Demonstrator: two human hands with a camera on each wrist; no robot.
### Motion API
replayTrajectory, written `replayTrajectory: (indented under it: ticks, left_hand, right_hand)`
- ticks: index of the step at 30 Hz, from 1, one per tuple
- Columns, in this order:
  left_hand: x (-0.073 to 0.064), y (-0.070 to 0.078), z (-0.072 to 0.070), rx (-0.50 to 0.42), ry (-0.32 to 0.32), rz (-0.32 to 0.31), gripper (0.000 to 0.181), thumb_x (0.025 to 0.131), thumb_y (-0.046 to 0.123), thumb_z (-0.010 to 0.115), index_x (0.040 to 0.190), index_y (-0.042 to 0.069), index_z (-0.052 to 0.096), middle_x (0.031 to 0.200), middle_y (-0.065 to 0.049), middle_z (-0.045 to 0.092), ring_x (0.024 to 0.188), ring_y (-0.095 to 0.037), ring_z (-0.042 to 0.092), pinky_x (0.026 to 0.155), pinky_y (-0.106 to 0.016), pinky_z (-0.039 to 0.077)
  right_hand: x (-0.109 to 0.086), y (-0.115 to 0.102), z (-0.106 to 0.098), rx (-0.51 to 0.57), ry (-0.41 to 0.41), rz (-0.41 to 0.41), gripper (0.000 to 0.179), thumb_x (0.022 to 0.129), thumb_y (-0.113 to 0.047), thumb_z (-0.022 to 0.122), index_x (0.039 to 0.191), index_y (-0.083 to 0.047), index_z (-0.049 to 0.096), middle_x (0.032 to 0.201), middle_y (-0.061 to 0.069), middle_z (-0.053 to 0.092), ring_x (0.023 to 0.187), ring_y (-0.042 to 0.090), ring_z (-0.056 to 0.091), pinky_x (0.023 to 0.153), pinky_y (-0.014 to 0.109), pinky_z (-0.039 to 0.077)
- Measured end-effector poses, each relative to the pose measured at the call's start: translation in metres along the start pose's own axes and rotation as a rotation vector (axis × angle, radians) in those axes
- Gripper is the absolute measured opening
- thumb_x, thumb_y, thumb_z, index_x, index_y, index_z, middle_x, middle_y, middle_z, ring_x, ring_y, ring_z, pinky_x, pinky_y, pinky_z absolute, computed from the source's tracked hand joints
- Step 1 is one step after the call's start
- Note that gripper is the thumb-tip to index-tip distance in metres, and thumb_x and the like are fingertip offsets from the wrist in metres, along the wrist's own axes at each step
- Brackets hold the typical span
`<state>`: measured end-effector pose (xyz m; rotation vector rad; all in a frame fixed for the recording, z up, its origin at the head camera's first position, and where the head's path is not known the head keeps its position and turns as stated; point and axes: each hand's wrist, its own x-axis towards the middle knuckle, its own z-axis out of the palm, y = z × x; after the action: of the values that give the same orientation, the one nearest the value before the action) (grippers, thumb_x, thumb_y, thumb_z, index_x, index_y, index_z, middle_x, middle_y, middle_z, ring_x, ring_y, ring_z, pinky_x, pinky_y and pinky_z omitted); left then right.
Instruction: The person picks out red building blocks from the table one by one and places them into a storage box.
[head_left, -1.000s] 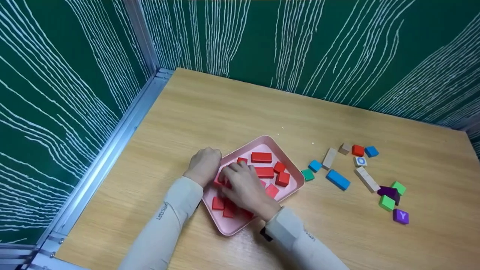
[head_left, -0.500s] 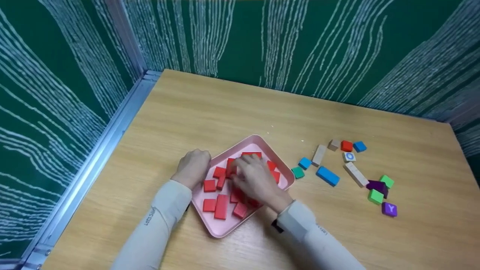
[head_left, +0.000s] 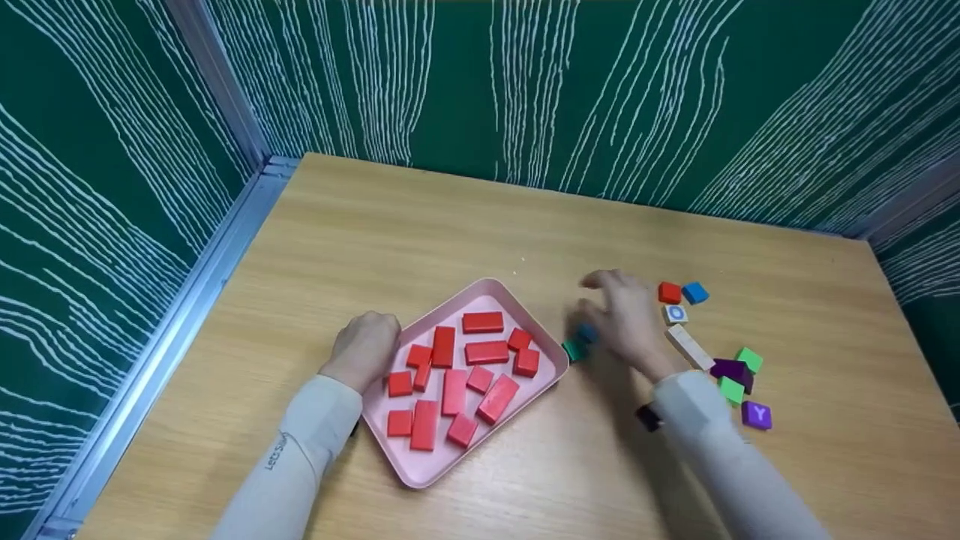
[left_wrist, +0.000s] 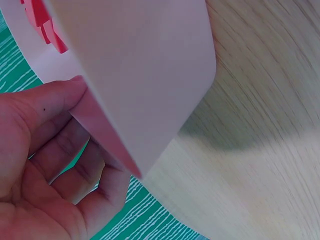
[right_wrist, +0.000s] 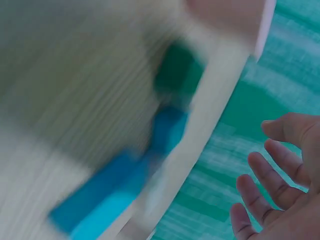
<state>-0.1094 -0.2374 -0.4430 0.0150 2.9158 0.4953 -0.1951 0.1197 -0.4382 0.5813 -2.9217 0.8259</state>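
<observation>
My left hand point(head_left: 364, 346) grips the left rim of a pink tray point(head_left: 409, 471). In the left wrist view its thumb point(left_wrist: 70, 92) lies at the rim, with the other fingers curled behind the tray wall. Flat in the tray lie several red wooden blocks point(head_left: 454, 391), spread apart. My right hand point(head_left: 630, 319) is over the table just right of the tray, fingers loosely bent and holding nothing. Below and beside its fingers are a green block point(head_left: 574, 350) at the tray's corner and a small blue block point(head_left: 587, 333). A longer blue block point(right_wrist: 102, 195) shows blurred in the right wrist view.
Right of my right hand lie a red block point(head_left: 670, 292), a blue block point(head_left: 695, 292), a letter O cube point(head_left: 675, 313) and a plain wooden bar point(head_left: 690, 346). Farther right are green blocks point(head_left: 730, 390), a dark purple piece point(head_left: 729, 370) and a letter Y cube point(head_left: 757, 415).
My right hand has left the red blocks in the tray and moved right, over the loose blocks. The red blocks lie more spread out than before. My left hand keeps its grip on the rim.
</observation>
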Motion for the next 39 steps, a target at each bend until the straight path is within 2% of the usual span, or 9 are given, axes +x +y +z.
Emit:
replayTrajectory:
  ticks: [4, 8, 11, 16, 19, 23, 29, 34, 39]
  left_hand:
    - [-0.005, -0.004, 0.001, -0.025, -0.011, -0.017, 0.013, 0.094, 0.0, 0.059, 0.09, 0.003, 0.072, 0.079, -0.009, 0.062, 0.072, -0.022, 0.056, 0.068, -0.039, 0.051]
    - [-0.008, -0.006, -0.001, -0.032, -0.003, -0.026, 0.012, 0.094, 0.0, 0.06, 0.092, 0.002, 0.071, 0.081, -0.01, 0.062, 0.073, -0.023, 0.057, 0.069, -0.039, 0.051]
    - [-0.009, -0.007, -0.001, -0.049, -0.017, -0.044, 0.012, 0.095, 0.002, 0.06, 0.095, 0.001, 0.071, 0.081, -0.009, 0.062, 0.074, -0.023, 0.057, 0.07, -0.038, 0.051]
    - [-0.01, -0.007, 0.002, -0.062, -0.029, -0.069, 0.012, 0.096, 0.004, 0.06, 0.097, 0.001, 0.072, 0.081, -0.008, 0.063, 0.074, -0.021, 0.057, 0.07, -0.037, 0.051]
    - [-0.01, -0.006, 0.003, -0.071, -0.025, -0.074, 0.013, 0.096, 0.005, 0.06, 0.097, 0.001, 0.072, 0.081, -0.007, 0.063, 0.073, -0.021, 0.057, 0.07, -0.036, 0.051]
    - [-0.01, -0.003, 0.005, -0.071, -0.031, -0.075, 0.012, 0.096, 0.005, 0.061, 0.098, 0.002, 0.072, 0.082, -0.007, 0.063, 0.074, -0.021, 0.057, 0.07, -0.036, 0.051]
    - [-0.007, 0.002, 0.005, -0.032, -0.026, -0.059, 0.01, 0.093, 0.003, 0.063, 0.095, 0.003, 0.073, 0.08, -0.007, 0.063, 0.072, -0.021, 0.056, 0.068, -0.036, 0.05]
    - [-0.003, 0.004, 0.002, -0.042, -0.016, -0.066, 0.012, 0.095, 0.004, 0.06, 0.096, 0.003, 0.073, 0.082, -0.008, 0.063, 0.073, -0.022, 0.057, 0.069, -0.036, 0.052]
    - [0.001, 0.003, 0.0, -0.04, -0.004, -0.057, 0.013, 0.095, 0.004, 0.06, 0.096, 0.002, 0.072, 0.082, -0.009, 0.063, 0.073, -0.023, 0.057, 0.069, -0.037, 0.052]
  right_hand:
    - [-0.002, 0.041, -0.015, -0.025, 0.037, 0.046, 0.031, 0.098, -0.016, 0.062, 0.126, -0.002, 0.06, 0.122, 0.019, 0.058, 0.11, 0.038, 0.05, 0.092, 0.057, 0.041]
    - [-0.003, 0.07, -0.031, -0.048, 0.019, 0.161, 0.037, 0.101, -0.023, 0.058, 0.132, -0.003, 0.054, 0.129, 0.022, 0.051, 0.114, 0.043, 0.043, 0.095, 0.061, 0.039]
    - [-0.003, 0.085, -0.039, -0.044, -0.02, 0.249, 0.043, 0.101, -0.022, 0.06, 0.138, -0.005, 0.049, 0.137, 0.023, 0.043, 0.116, 0.045, 0.038, 0.096, 0.063, 0.041]
    - [-0.001, 0.1, -0.039, -0.08, -0.048, 0.29, 0.045, 0.099, -0.015, 0.06, 0.141, -0.003, 0.047, 0.142, 0.027, 0.039, 0.118, 0.047, 0.035, 0.1, 0.064, 0.034]
    - [0.0, 0.106, -0.036, -0.121, -0.062, 0.29, 0.048, 0.098, -0.015, 0.062, 0.142, -0.002, 0.046, 0.141, 0.029, 0.041, 0.117, 0.047, 0.035, 0.1, 0.064, 0.03]
    - [0.003, 0.113, -0.033, -0.189, -0.08, 0.28, 0.052, 0.096, -0.014, 0.066, 0.142, 0.0, 0.046, 0.139, 0.031, 0.044, 0.113, 0.05, 0.036, 0.098, 0.066, 0.032]
    - [0.009, 0.121, -0.039, -0.267, -0.133, 0.264, 0.048, 0.093, -0.014, 0.07, 0.133, 0.006, 0.052, 0.124, 0.034, 0.055, 0.104, 0.05, 0.04, 0.089, 0.067, 0.033]
    - [0.012, 0.112, -0.044, -0.258, -0.045, 0.221, 0.044, 0.091, -0.012, 0.072, 0.128, 0.006, 0.056, 0.12, 0.032, 0.056, 0.103, 0.049, 0.041, 0.089, 0.064, 0.034]
    - [0.01, 0.079, -0.045, -0.216, 0.043, 0.079, 0.045, 0.093, -0.013, 0.071, 0.13, 0.007, 0.055, 0.121, 0.032, 0.055, 0.107, 0.049, 0.043, 0.09, 0.065, 0.034]
